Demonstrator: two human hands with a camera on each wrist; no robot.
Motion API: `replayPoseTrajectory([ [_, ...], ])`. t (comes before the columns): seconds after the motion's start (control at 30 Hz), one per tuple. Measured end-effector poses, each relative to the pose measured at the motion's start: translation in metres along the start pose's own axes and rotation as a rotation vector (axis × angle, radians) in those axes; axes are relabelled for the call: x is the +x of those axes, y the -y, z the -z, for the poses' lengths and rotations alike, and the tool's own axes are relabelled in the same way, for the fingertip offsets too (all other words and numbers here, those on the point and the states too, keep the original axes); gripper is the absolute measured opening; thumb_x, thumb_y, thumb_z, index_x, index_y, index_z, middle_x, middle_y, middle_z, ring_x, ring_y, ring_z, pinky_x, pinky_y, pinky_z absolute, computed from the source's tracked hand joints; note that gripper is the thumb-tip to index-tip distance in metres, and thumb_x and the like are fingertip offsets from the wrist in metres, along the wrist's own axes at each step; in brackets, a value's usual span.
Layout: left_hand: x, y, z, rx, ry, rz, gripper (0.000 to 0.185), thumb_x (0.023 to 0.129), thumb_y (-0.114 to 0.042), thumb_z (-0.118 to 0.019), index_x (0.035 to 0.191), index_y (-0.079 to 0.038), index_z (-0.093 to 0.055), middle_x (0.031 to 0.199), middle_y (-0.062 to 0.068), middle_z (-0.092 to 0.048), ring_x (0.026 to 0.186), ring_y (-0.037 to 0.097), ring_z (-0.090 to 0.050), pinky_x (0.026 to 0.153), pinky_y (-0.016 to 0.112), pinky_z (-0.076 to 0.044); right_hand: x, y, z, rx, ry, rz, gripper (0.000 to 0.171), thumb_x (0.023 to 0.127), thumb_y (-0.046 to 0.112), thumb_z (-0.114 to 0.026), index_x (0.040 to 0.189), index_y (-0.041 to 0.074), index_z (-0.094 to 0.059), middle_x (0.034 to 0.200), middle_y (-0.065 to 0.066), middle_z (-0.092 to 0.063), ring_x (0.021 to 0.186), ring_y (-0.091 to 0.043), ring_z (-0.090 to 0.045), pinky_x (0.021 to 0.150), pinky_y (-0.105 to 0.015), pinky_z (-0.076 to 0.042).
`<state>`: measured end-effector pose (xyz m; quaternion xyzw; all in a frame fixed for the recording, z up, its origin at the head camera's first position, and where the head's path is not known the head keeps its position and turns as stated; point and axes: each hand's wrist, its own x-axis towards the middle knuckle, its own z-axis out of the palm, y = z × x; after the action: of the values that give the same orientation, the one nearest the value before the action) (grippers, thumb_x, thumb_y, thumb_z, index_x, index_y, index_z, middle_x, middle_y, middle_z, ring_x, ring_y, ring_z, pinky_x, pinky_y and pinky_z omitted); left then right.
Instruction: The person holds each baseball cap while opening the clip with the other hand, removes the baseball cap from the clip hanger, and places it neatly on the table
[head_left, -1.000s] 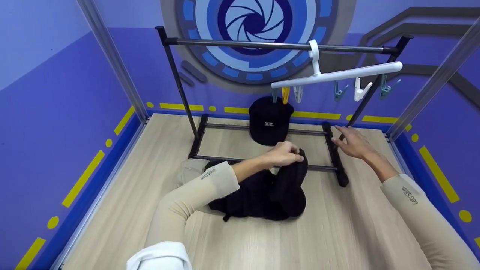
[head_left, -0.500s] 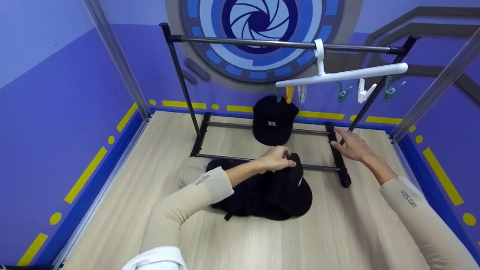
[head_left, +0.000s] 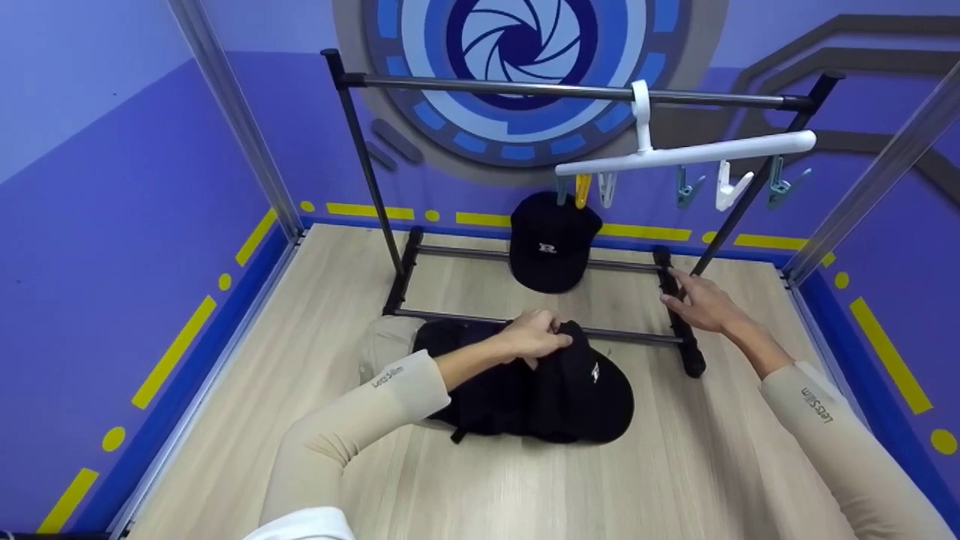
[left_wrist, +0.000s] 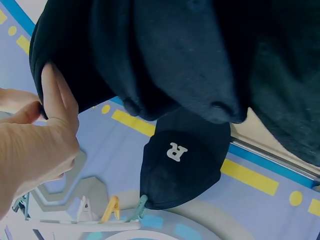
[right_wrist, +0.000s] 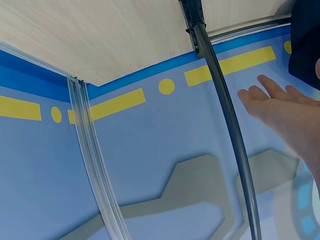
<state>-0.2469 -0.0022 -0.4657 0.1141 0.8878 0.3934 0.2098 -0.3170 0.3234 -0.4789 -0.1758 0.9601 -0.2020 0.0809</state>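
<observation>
In the head view my left hand (head_left: 532, 335) pinches the upper edge of a black cap (head_left: 589, 390) with a pale letter on its front. That cap lies at the right end of a pile of dark caps (head_left: 480, 390), with a beige cap (head_left: 386, 341) at the left end. The left wrist view shows the fingers (left_wrist: 59, 92) at the cap's edge. My right hand (head_left: 705, 304), fingers extended and holding nothing, is beside the rack's right foot. Another black cap (head_left: 553, 251) with a white R is below the left end of a white hanger (head_left: 690, 155).
A dark metal rack (head_left: 495, 88) stands at the back, and the hanger hooks over its top bar, tilted lower at its left. Several clips (head_left: 727, 187) hang from the hanger. Blue panel walls (head_left: 135, 247) enclose the wooden tabletop (head_left: 300, 337) behind and on both sides.
My left hand has moved left and down, lowering the raised cap edge so its lettered front faces right. My right hand stays near the rack's right foot.
</observation>
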Motion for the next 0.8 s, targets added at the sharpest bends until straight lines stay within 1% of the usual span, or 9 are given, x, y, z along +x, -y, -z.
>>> replayPoseTrajectory([
  [0.2,-0.005,0.015,0.003,-0.03,-0.014,0.033,0.03,0.098,-0.018,-0.068,0.08,-0.012,-0.045,0.075,0.0,-0.048,0.054,0.012,-0.055,0.05,0.029,-0.058,-0.002,-0.001,-0.004,-0.005,0.019,0.013,0.066,0.108,0.027,-0.05,0.154,-0.014,-0.026,0.146,-0.046,-0.038,0.138,-0.066,-0.028,0.111,-0.075,-0.026],
  [0.27,-0.007,0.02,0.005,-0.052,-0.014,0.048,0.03,0.097,-0.017,-0.068,0.079,-0.011,-0.045,0.072,0.0,-0.049,0.053,0.012,-0.056,0.051,0.03,-0.059,-0.002,-0.002,-0.006,-0.006,0.03,0.012,0.066,0.108,0.028,-0.05,0.154,-0.014,-0.026,0.15,-0.046,-0.033,0.138,-0.066,-0.027,0.111,-0.076,-0.026],
  [0.33,-0.009,0.024,0.006,-0.054,-0.02,0.055,0.03,0.097,-0.017,-0.069,0.079,-0.011,-0.046,0.069,0.001,-0.052,0.051,0.013,-0.057,0.051,0.031,-0.059,-0.002,-0.004,-0.008,-0.007,0.037,0.006,0.066,0.108,0.028,-0.05,0.154,-0.014,-0.027,0.151,-0.046,-0.031,0.139,-0.066,-0.027,0.111,-0.076,-0.025],
  [0.43,-0.01,0.028,0.008,0.004,-0.035,0.045,0.029,0.097,-0.018,-0.07,0.079,-0.011,-0.048,0.065,0.001,-0.055,0.048,0.016,-0.063,0.048,0.028,-0.057,-0.003,-0.005,-0.01,-0.008,0.041,-0.001,0.065,0.108,0.027,-0.05,0.153,-0.014,-0.027,0.151,-0.045,-0.031,0.139,-0.065,-0.028,0.111,-0.075,-0.026],
  [0.53,-0.01,0.03,0.008,0.11,-0.065,0.047,0.028,0.096,-0.022,-0.07,0.081,-0.011,-0.049,0.062,0.005,-0.064,0.051,0.021,-0.071,0.047,0.027,-0.056,-0.003,-0.004,-0.01,-0.012,0.043,-0.004,0.065,0.108,0.027,-0.05,0.153,-0.013,-0.027,0.152,-0.045,-0.031,0.138,-0.065,-0.029,0.111,-0.074,-0.027],
  [0.6,-0.009,0.031,0.008,0.165,-0.084,0.055,0.027,0.096,-0.024,-0.07,0.082,-0.011,-0.051,0.064,0.008,-0.07,0.056,0.024,-0.074,0.051,0.026,-0.057,-0.003,-0.004,-0.011,-0.013,0.045,-0.001,0.065,0.108,0.026,-0.05,0.154,-0.013,-0.027,0.152,-0.045,-0.031,0.138,-0.065,-0.03,0.111,-0.074,-0.027],
  [0.67,-0.01,0.032,0.008,0.218,-0.105,0.065,0.026,0.096,-0.027,-0.07,0.083,-0.012,-0.053,0.065,0.008,-0.073,0.056,0.024,-0.074,0.062,0.026,-0.059,-0.003,-0.003,-0.011,-0.013,0.047,-0.002,0.065,0.108,0.026,-0.05,0.154,-0.013,-0.027,0.152,-0.045,-0.031,0.139,-0.064,-0.03,0.111,-0.074,-0.028],
  [0.73,-0.011,0.033,0.008,0.244,-0.112,0.066,0.026,0.096,-0.029,-0.07,0.084,-0.012,-0.055,0.064,0.008,-0.073,0.056,0.022,-0.074,0.072,0.027,-0.06,-0.004,-0.004,-0.011,-0.011,0.051,-0.004,0.065,0.108,0.027,-0.05,0.154,-0.013,-0.027,0.152,-0.045,-0.032,0.138,-0.064,-0.03,0.111,-0.074,-0.028],
  [0.8,-0.012,0.035,0.008,0.255,-0.11,0.06,0.025,0.096,-0.03,-0.071,0.084,-0.013,-0.056,0.063,0.006,-0.073,0.052,0.02,-0.073,0.078,0.027,-0.059,-0.006,-0.005,-0.011,-0.014,0.054,-0.005,0.065,0.107,0.027,-0.051,0.154,-0.013,-0.028,0.151,-0.045,-0.033,0.138,-0.064,-0.031,0.11,-0.074,-0.029],
])
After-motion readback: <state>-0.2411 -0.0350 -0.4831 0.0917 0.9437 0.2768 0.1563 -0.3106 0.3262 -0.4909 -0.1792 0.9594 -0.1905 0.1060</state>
